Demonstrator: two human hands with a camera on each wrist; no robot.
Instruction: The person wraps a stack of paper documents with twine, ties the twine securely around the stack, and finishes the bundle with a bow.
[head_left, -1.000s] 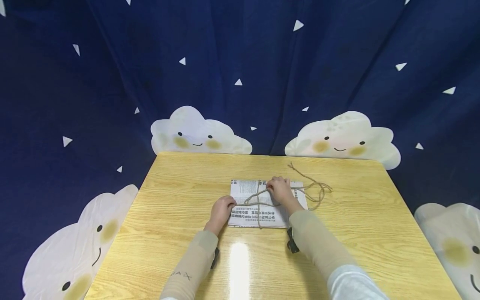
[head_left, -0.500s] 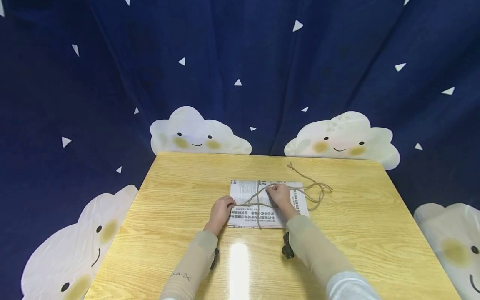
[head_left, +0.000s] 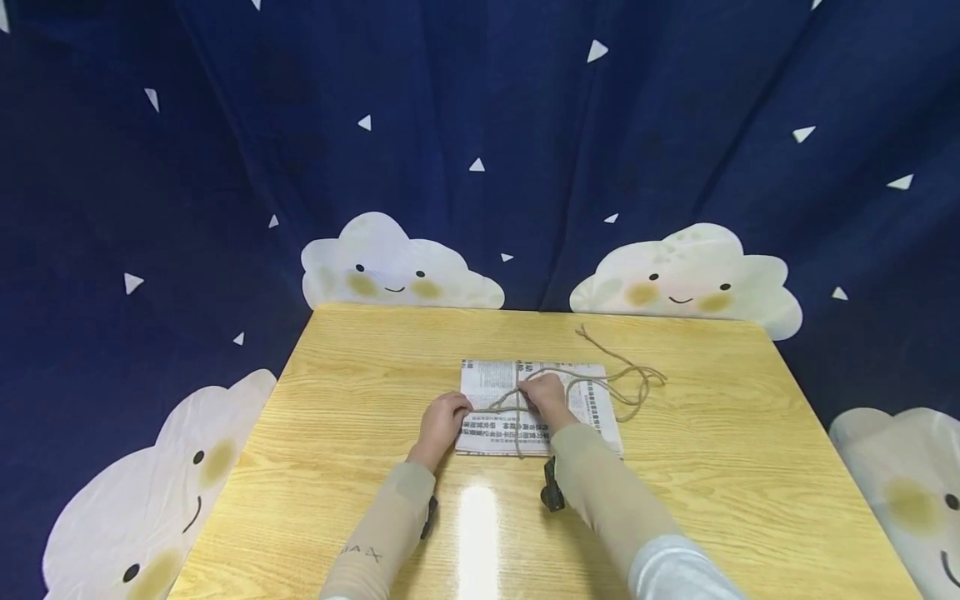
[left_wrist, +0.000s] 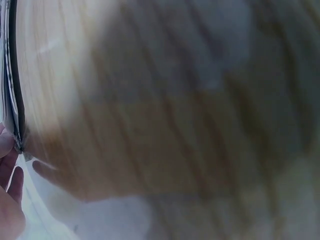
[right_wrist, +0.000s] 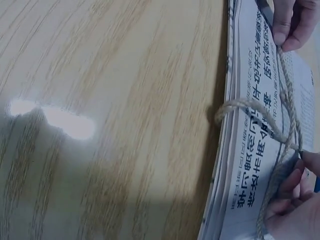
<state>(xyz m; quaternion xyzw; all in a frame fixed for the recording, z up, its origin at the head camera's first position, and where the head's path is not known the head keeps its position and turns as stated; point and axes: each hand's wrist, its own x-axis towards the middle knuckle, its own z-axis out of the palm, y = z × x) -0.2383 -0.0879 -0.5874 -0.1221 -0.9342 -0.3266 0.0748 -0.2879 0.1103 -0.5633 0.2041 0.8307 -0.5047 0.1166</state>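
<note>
Newspaper stack [head_left: 538, 438]: Chinese headline print, twine [right_wrist: 252, 105] crossed on top. Left hand [head_left: 442, 417] pinches twine at left edge; right hand [head_left: 548, 395] pinches it beside the crossing.

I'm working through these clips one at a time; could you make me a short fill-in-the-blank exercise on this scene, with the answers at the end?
1. In the head view, the left hand pinches twine at the ____ edge of the newspaper.
2. Compared with the left, the right hand is ____ (nearer/farther) to where the strands cross.
3. In the head view, loose twine spills past the newspaper's ____ edge onto the table.
4. The patterned curtain has a dark ____ background.

Missing words: left; nearer; right; blue.
</note>
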